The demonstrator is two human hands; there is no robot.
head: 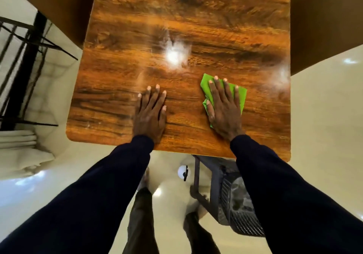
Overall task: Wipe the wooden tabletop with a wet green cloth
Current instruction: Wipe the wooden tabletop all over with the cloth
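The wooden tabletop (186, 28) fills the upper middle of the head view, glossy with wet smears and light glare near its centre. A folded green cloth (242, 94) lies on its near right part. My right hand (224, 110) presses flat on the cloth, fingers spread, covering most of it. My left hand (151, 114) rests flat on the bare wood to the left of the cloth, palm down, fingers apart, holding nothing. Both arms wear dark blue sleeves.
A dark chair (231, 198) stands tucked under the near table edge, beside my legs. A black metal rack (25, 57) and folded white fabric (19, 141) are at the left. Brown panels (324, 28) flank the table's far corners. The floor is glossy cream tile.
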